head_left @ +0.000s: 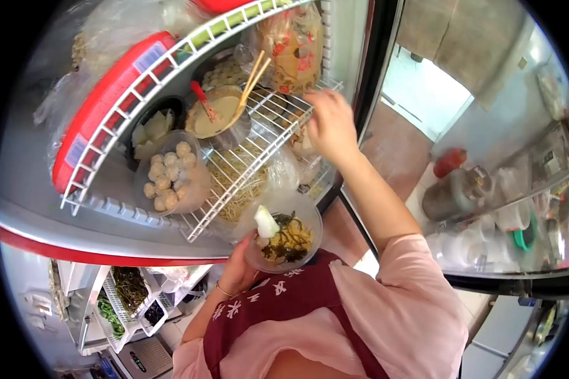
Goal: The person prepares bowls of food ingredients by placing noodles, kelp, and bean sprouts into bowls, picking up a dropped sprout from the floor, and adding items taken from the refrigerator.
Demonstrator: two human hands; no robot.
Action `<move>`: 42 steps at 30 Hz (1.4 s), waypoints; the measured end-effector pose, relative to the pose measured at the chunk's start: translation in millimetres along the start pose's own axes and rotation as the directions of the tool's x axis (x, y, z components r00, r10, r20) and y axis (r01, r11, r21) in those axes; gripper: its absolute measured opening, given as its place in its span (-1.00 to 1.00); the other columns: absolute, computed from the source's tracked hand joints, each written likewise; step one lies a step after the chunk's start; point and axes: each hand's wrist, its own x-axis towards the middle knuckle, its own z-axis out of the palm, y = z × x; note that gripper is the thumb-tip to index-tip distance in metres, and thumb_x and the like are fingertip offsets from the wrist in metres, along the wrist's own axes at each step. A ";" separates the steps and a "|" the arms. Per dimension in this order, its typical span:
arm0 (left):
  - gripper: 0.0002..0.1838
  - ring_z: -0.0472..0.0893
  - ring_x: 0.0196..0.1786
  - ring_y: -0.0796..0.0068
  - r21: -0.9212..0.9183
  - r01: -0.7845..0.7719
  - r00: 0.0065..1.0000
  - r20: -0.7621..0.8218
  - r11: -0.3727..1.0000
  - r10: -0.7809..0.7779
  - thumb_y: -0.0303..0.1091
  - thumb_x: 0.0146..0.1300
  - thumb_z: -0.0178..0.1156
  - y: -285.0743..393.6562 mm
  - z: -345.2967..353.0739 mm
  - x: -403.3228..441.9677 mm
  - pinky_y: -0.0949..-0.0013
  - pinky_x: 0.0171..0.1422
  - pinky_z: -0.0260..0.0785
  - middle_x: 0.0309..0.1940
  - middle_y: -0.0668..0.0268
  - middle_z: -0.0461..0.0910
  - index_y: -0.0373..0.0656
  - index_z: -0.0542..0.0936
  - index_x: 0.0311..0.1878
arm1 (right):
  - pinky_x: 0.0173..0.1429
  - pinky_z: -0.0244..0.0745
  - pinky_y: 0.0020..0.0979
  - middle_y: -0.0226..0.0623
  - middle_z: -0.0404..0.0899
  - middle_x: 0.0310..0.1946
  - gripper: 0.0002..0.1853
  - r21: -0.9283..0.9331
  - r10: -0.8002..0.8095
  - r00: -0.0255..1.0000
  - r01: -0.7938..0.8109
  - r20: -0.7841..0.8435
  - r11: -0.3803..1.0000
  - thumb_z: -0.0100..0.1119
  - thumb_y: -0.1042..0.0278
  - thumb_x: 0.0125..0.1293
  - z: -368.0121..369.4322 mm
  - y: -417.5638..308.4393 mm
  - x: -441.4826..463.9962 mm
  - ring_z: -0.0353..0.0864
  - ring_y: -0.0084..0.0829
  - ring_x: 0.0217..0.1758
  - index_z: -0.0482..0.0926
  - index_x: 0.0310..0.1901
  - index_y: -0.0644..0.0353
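My left hand grips the side of a clear plastic bowl that holds noodles, dark green shreds and a white piece. My right hand is over the right end of a white wire shelf in an open fridge; its fingertips are curled and partly hidden near the shelf. Left of that hand, a metal pot of pale sauce holds wooden chopsticks and a red-handled utensil. A tub of meatballs stands on the shelf's left part. Bean sprouts show beneath the wires.
Above is another wire shelf with a red-lidded container and plastic bags. A printed bag stands at the back right. The glass door is at the right. Baskets of greens are at lower left.
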 end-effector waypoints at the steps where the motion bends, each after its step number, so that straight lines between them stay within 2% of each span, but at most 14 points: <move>1: -0.45 0.30 0.30 0.23 -0.023 0.013 0.999 0.031 1.000 -0.012 -0.11 0.40 -0.23 -1.9 -5.1 1.3 0.16 0.39 0.11 0.27 0.14 0.28 -0.24 0.14 0.34 | 0.12 0.28 -0.13 -0.15 0.56 -0.17 -0.70 -0.063 0.094 0.985 -0.085 0.146 0.994 0.06 0.52 0.02 0.4 -1.1 -5.4 0.43 -0.14 0.06 0.51 -0.14 0.24; 5: -0.45 0.27 0.32 0.25 -0.002 -0.017 0.999 0.038 1.000 0.017 -0.12 0.40 -0.23 -2.9 -10.5 6.8 0.18 0.40 0.09 0.29 0.13 0.26 -0.24 0.13 0.35 | 0.19 0.21 -0.06 -0.10 0.53 -0.07 -0.61 -0.037 0.026 0.987 -0.033 -0.159 0.999 0.05 0.56 -0.01 -0.6 -9.0 -2.3 0.37 -0.08 0.17 0.48 -0.05 0.23; 8: -0.46 0.29 0.31 0.25 -0.020 0.014 0.999 0.047 1.000 -0.013 -0.13 0.40 -0.22 -10.2 -12.1 -1.0 0.17 0.39 0.11 0.28 0.14 0.27 -0.23 0.15 0.34 | 0.19 0.24 -0.11 -0.09 0.50 -0.04 -0.59 -0.130 0.153 0.961 -0.125 0.232 0.984 0.06 0.57 0.01 6.2 -4.6 -14.3 0.36 -0.08 0.19 0.47 -0.01 0.18; 12: -0.49 0.35 0.26 0.25 0.002 0.007 1.000 0.010 1.000 -0.007 -0.14 0.40 -0.22 -3.8 -22.2 0.5 0.15 0.33 0.21 0.24 0.19 0.32 -0.20 0.19 0.32 | 0.03 0.43 -0.27 -0.09 0.57 -0.19 -0.65 0.059 0.108 0.972 -0.098 -0.210 0.993 0.02 0.62 0.09 -26.3 -29.9 -55.7 0.53 -0.13 -0.01 0.47 -0.04 0.20; 16: -0.53 0.37 0.24 0.28 -0.075 0.074 0.996 0.050 0.994 -0.071 -0.18 0.39 -0.21 3.9 -32.7 -8.6 0.16 0.30 0.25 0.23 0.22 0.33 -0.18 0.24 0.29 | -0.20 0.51 -0.30 -0.10 0.59 -0.36 -0.83 0.327 0.575 0.755 -0.655 0.314 0.681 -0.02 0.60 0.17 -8.9 -28.7 -172.6 0.63 -0.19 -0.27 0.48 -0.20 0.24; 20: -0.55 0.45 0.16 0.26 -0.100 0.084 0.988 0.138 0.991 -0.070 -0.16 0.40 -0.19 10.0 -38.4 -9.7 0.16 0.27 0.29 0.16 0.20 0.40 -0.17 0.26 0.26 | -0.15 0.49 -0.27 -0.10 0.59 -0.38 -0.87 0.171 0.552 0.775 -0.616 0.309 0.769 -0.03 0.61 0.15 12.5 -45.0 -256.0 0.63 -0.18 -0.24 0.47 -0.27 0.23; 23: -0.54 0.49 0.12 0.23 -0.077 0.141 0.976 0.176 0.987 -0.126 -0.14 0.40 -0.19 7.5 -43.5 -26.4 0.15 0.25 0.31 0.12 0.17 0.44 -0.17 0.26 0.26 | -0.06 0.45 -0.12 -0.02 0.60 -0.30 -0.85 -0.176 0.558 0.600 -0.575 0.573 0.799 -0.07 0.45 0.18 50.9 -16.7 -364.6 0.57 0.00 -0.16 0.49 -0.27 0.23; 25: -0.53 0.48 0.13 0.22 -0.036 0.144 0.966 0.221 0.989 -0.133 -0.13 0.40 -0.18 13.7 -41.5 -26.8 0.13 0.24 0.32 0.13 0.17 0.43 -0.17 0.24 0.28 | -0.02 0.46 -0.13 0.02 0.57 -0.25 -0.79 -0.479 0.607 0.272 -0.412 0.747 0.775 -0.09 0.45 0.17 46.1 -1.4 -418.7 0.56 0.00 -0.10 0.52 -0.21 0.22; 29: -0.55 0.45 0.17 0.26 0.072 0.069 0.988 0.137 0.995 -0.078 -0.19 0.41 -0.16 19.2 -53.7 -27.5 0.18 0.22 0.32 0.21 0.23 0.34 -0.14 0.25 0.29 | 0.14 0.41 -0.15 -0.01 0.36 0.10 -0.68 -0.736 0.831 0.020 -0.454 0.556 0.503 -0.06 0.44 0.19 13.7 -18.7 -428.1 0.46 -0.06 0.13 0.52 -0.01 0.13; 31: -0.56 0.43 0.19 0.32 0.571 -0.596 0.800 0.480 0.564 0.360 -0.20 0.41 -0.17 5.3 -81.5 -19.2 0.23 0.21 0.33 0.23 0.25 0.32 -0.14 0.25 0.29 | 0.11 0.43 -0.15 -0.08 0.32 0.14 -0.70 -0.728 0.820 0.126 -0.399 0.558 0.557 -0.04 0.43 0.18 7.3 -13.5 -448.3 0.47 -0.08 0.11 0.51 -0.04 0.14; 32: -0.55 0.37 0.23 0.37 0.299 -0.030 0.985 0.171 0.954 -0.022 -0.20 0.42 -0.18 -0.6 -87.4 -24.7 0.24 0.27 0.28 0.24 0.24 0.31 -0.16 0.24 0.30 | 0.10 0.43 -0.16 -0.11 0.31 0.15 -0.71 -0.729 0.792 0.140 -0.322 0.594 0.604 -0.03 0.42 0.18 0.6 -14.9 -463.5 0.47 -0.08 0.10 0.51 -0.06 0.14; 34: -0.55 0.33 0.26 0.39 -0.107 0.186 0.933 0.332 0.977 -0.141 -0.19 0.42 -0.19 7.1 -67.3 -35.4 0.24 0.30 0.23 0.25 0.24 0.30 -0.18 0.24 0.30 | 0.09 0.43 -0.18 -0.11 0.48 0.02 -0.74 -0.776 0.815 -0.009 -0.310 0.580 0.549 0.03 0.40 0.13 -14.5 -30.7 -441.8 0.52 -0.16 0.06 0.57 -0.14 0.16; 36: -0.55 0.35 0.24 0.36 -0.093 0.143 0.956 0.272 0.985 -0.113 -0.19 0.42 -0.19 -2.0 -74.9 -27.1 0.23 0.30 0.24 0.24 0.23 0.31 -0.18 0.23 0.30 | 0.08 0.44 -0.19 -0.08 0.57 -0.10 -0.75 -0.726 0.691 -0.224 -0.177 0.688 0.665 0.05 0.39 0.11 14.2 12.6 -510.5 0.55 -0.14 0.02 0.61 -0.17 0.18; 42: -0.53 0.36 0.25 0.31 0.028 0.072 0.951 0.299 0.997 -0.077 -0.22 0.40 -0.17 2.1 -83.5 -26.2 0.18 0.26 0.29 0.22 0.20 0.32 -0.18 0.20 0.31 | 0.06 0.44 -0.24 -0.04 0.60 -0.15 -0.71 -0.433 0.621 0.132 -0.606 0.773 0.668 -0.02 0.39 0.10 51.0 -27.2 -464.8 0.58 -0.11 -0.06 0.63 -0.16 0.15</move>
